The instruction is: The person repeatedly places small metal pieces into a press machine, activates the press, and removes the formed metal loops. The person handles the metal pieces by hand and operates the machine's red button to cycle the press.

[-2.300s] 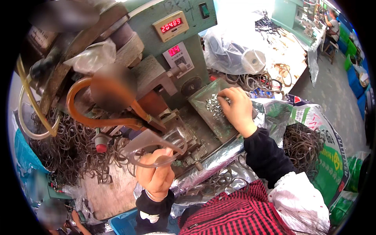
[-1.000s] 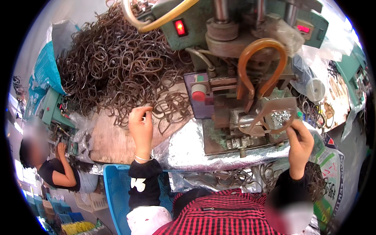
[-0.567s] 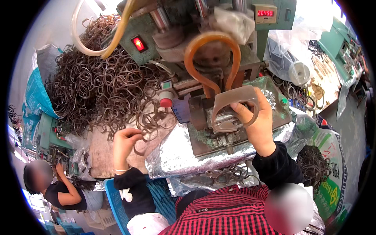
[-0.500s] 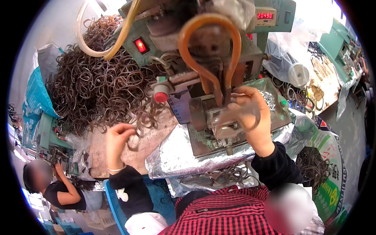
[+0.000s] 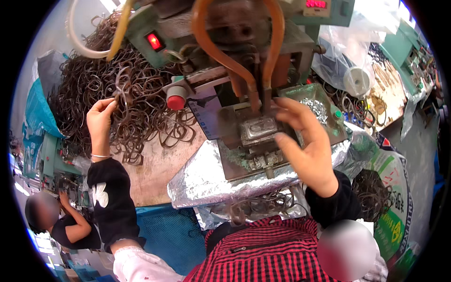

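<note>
My left hand (image 5: 100,123) reaches to the heap of thin brown loops (image 5: 89,89) at the left, its thumb and fingers pinched on a loop (image 5: 124,87) raised at the heap's front. At the machine, my right hand (image 5: 307,143) is open, thumb and fingers apart, with no loop visible in it. It hovers at the right side of a small metal die block (image 5: 258,128) with a shiny oval shape on top. Two orange-brown hose legs (image 5: 225,54) come down just behind that block. A few loops (image 5: 171,129) lie loose on the wooden tabletop (image 5: 150,178).
A red push button (image 5: 176,97) sticks out left of the die. Silver foil (image 5: 202,181) covers the front edge, with loops (image 5: 268,204) below it. A blue basket (image 5: 169,230) stands by my lap. A co-worker (image 5: 70,221) sits at far left.
My left hand has moved up and left from the tabletop to the heap. My right hand, earlier blurred with a loop over the die, is now open without it. The view has shifted slightly.
</note>
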Demonstrator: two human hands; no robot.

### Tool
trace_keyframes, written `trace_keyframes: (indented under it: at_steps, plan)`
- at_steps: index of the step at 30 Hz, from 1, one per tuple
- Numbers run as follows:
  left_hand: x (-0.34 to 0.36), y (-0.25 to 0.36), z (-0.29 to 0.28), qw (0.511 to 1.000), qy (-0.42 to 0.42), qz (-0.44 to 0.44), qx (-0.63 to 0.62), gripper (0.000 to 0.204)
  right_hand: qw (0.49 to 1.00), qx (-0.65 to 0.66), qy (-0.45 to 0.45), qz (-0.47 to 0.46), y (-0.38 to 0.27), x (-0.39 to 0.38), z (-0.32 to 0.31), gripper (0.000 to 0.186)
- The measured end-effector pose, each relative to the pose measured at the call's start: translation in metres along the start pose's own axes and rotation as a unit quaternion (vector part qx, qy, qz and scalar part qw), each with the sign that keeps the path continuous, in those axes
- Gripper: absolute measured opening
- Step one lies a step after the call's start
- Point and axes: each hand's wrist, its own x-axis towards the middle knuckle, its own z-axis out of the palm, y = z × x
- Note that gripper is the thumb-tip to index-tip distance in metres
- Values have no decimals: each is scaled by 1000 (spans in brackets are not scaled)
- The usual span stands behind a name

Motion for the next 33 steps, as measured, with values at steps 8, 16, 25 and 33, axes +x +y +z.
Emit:
trace_keyframes:
  at_steps: [8, 16, 25, 33]
  plan:
    - [-32, 8, 9, 981, 28, 126, 146, 12, 855, -506, 113, 23, 64, -46, -103, 25]
    - [-50, -27, 46, 791, 32, -281, -543, 9, 837, -537, 84, -63, 104, 3, -65, 9]
    - [-109, -16, 111, 372, 15, -212, -904, 34, 863, -478, 148, -66, 95, -5, -70, 10]
    - [-121, 38, 85, 976, 26, 191, 104, 27, 843, -523, 128, -18, 49, -36, -79, 13]
